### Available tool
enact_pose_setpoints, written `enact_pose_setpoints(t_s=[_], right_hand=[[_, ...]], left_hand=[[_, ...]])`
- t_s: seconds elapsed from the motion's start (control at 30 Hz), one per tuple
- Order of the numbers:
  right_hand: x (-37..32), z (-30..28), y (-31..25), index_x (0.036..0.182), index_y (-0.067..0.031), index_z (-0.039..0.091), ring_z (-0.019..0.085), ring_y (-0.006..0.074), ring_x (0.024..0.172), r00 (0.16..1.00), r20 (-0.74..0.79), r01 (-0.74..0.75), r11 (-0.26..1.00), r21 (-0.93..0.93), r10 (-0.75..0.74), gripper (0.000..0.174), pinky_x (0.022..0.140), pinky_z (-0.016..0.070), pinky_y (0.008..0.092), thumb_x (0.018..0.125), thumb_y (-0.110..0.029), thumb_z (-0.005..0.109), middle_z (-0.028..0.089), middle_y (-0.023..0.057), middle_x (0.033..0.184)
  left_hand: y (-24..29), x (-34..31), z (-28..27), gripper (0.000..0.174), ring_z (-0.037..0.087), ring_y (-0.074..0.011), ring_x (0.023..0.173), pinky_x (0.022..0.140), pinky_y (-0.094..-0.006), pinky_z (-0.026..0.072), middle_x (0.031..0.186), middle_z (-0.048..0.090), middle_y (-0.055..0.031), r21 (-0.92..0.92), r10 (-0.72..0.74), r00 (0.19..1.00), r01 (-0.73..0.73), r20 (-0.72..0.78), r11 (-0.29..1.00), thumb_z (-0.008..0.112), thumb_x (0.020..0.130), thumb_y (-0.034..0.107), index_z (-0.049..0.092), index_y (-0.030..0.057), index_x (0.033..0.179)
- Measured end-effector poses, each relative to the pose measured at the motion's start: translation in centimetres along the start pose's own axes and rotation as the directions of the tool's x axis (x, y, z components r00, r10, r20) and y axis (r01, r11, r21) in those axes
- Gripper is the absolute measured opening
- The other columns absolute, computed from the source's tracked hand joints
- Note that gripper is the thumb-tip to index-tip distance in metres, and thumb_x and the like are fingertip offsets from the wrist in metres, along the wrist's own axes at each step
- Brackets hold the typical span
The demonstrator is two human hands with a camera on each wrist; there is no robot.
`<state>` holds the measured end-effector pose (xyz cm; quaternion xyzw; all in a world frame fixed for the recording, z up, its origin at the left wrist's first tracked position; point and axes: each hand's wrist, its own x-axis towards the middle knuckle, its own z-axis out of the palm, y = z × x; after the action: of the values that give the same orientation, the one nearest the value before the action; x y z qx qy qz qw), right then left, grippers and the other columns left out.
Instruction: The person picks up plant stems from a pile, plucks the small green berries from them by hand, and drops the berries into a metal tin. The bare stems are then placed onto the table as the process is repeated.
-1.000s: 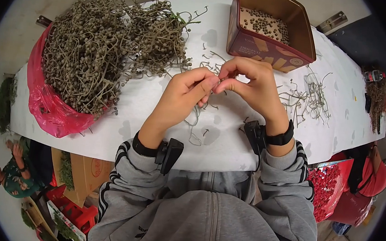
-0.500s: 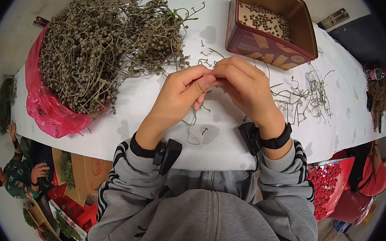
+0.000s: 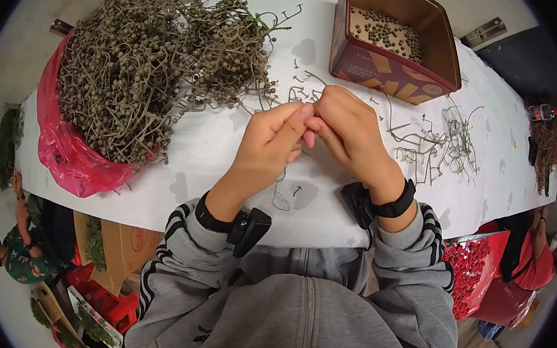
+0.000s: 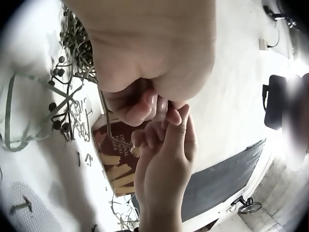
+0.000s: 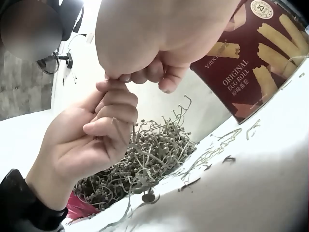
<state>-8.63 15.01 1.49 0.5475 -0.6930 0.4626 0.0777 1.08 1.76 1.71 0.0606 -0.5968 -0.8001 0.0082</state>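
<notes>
My left hand (image 3: 270, 134) and right hand (image 3: 354, 131) meet fingertip to fingertip above the middle of the table. A thin berry stem (image 5: 152, 157) trails from the curled left fingers in the right wrist view. The right thumb and forefinger pinch at the left fingertips; the fingers hide the exact spot. To the left, a big heap of berry stems (image 3: 122, 77) spills from a pink plastic bag (image 3: 73, 161). Beyond the right hand stands a maroon egg roll tin (image 3: 381, 71) with loose round berries (image 3: 387, 35) on its bottom.
Stripped stems (image 3: 447, 145) lie scattered right of my hands, and short bits (image 3: 298, 92) just beyond them. A white patterned cloth (image 3: 327, 217) covers the table. People sit or stand at both sides, with a cardboard box (image 3: 118, 253) at lower left.
The right thumb and forefinger stood arched apart from the rest a second ago; now the right fingers are folded closer against the left fingertips. A person at the left has stretched an arm toward greenery.
</notes>
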Motion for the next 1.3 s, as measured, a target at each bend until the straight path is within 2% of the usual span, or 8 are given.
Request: enact_pose_setpoints(t_s=[0.43,0.57,0.7,0.77,0.97,1.07,1.2,1.3], right_hand=[[-0.7,2.0,-2.1,0.066,-0.0009,0.045,0.044,0.0255,0.05,0.957,-0.193,-0.19,0.972,0.14,0.215,0.017,0.046,0.0368,0.0342,0.078,-0.003,0.058,0.044,0.0097,0.059],[-0.6,1.9,-2.2,0.068,-0.0004,0.046,0.045,0.0244,0.051,0.927,-0.274,-0.222,0.964,0.148,0.256,0.016,0.046,0.0365,0.033,0.081,-0.003,0.057,0.044,0.0102,0.061],[1.1,-1.7,0.4,0.081,0.0002,0.054,0.049,0.0232,0.056,0.842,-0.537,-0.148,0.98,-0.135,0.053,0.005,0.051,0.0393,0.031,0.085,-0.003,0.056,0.051,0.0107,0.07],[2.1,-5.0,1.6,0.088,-0.0005,0.058,0.051,0.0228,0.06,0.799,-0.601,-0.229,0.917,-0.328,-0.015,0.004,0.055,0.0422,0.0305,0.085,-0.001,0.056,0.056,0.0097,0.074],[2.3,-7.4,3.7,0.104,-0.0012,0.061,0.06,0.0155,0.08,0.925,-0.368,-0.224,0.654,-0.723,-0.09,0.02,0.066,0.0475,0.023,0.086,0.004,0.053,0.062,0.0073,0.082],[1.2,-5.6,3.4,0.107,-0.0033,0.062,0.062,0.0209,0.087,0.912,-0.4,-0.17,0.802,-0.572,-0.091,0.029,0.072,0.0493,0.0279,0.082,0.008,0.054,0.063,0.0109,0.096],[0.1,-1.5,1.5,0.104,-0.0036,0.063,0.061,0.0273,0.095,0.986,-0.001,-0.166,0.986,-0.022,0.166,0.03,0.079,0.0485,0.0329,0.077,0.009,0.056,0.061,0.013,0.108],[0.0,3.2,1.1,0.099,-0.0021,0.063,0.062,0.029,0.088,0.983,-0.094,-0.157,0.987,0.019,0.158,0.026,0.075,0.0495,0.0314,0.076,0.009,0.058,0.064,0.0123,0.096]], left_hand=[[-2.2,-0.6,1.9,0.028,0.034,-0.0033,0.055,0.048,-0.0192,0.0311,0.067,0.044,0.0022,-0.438,0.088,0.994,-0.104,-0.058,0.893,0.039,0.101,0.02,0.049,0.0036,0.08],[-1.6,-0.8,1.9,0.029,0.038,-0.0035,0.056,0.049,-0.0192,0.0335,0.068,0.046,0.0018,-0.32,0.156,0.978,-0.194,-0.14,0.927,0.04,0.1,0.018,0.051,0.0025,0.078],[0.2,0.1,-1.0,0.026,0.043,-0.0042,0.058,0.053,-0.0186,0.037,0.069,0.05,0.0007,0.252,0.532,0.846,-0.506,-0.042,0.825,0.044,0.098,0.015,0.057,0.0002,0.08],[2.0,0.4,-2.2,0.019,0.049,-0.0072,0.061,0.056,-0.0201,0.0396,0.072,0.056,-0.0024,0.45,0.41,0.853,-0.242,-0.323,0.86,0.05,0.094,0.012,0.063,-0.0009,0.089],[2.1,0.2,-5.7,0.017,0.055,-0.0104,0.063,0.058,-0.0236,0.0417,0.074,0.062,-0.0066,0.743,0.352,0.89,-0.024,-0.288,0.669,0.054,0.092,0.013,0.065,0.0007,0.096],[2.2,0.0,-5.7,0.017,0.057,-0.0124,0.065,0.059,-0.025,0.0428,0.075,0.064,-0.0087,0.859,0.329,0.915,0.039,-0.236,0.51,0.055,0.092,0.014,0.066,0.0009,0.096],[2.3,0.1,-5.3,0.018,0.057,-0.0149,0.063,0.06,-0.026,0.0434,0.073,0.064,-0.0101,0.803,0.218,0.92,0.146,-0.325,0.578,0.057,0.09,0.016,0.067,0.0003,0.093],[1.3,0.4,-5.3,0.019,0.056,-0.0169,0.063,0.06,-0.0269,0.0426,0.075,0.063,-0.0103,0.664,0.183,0.899,0.145,-0.398,0.734,0.059,0.09,0.018,0.066,0.0005,0.093]])
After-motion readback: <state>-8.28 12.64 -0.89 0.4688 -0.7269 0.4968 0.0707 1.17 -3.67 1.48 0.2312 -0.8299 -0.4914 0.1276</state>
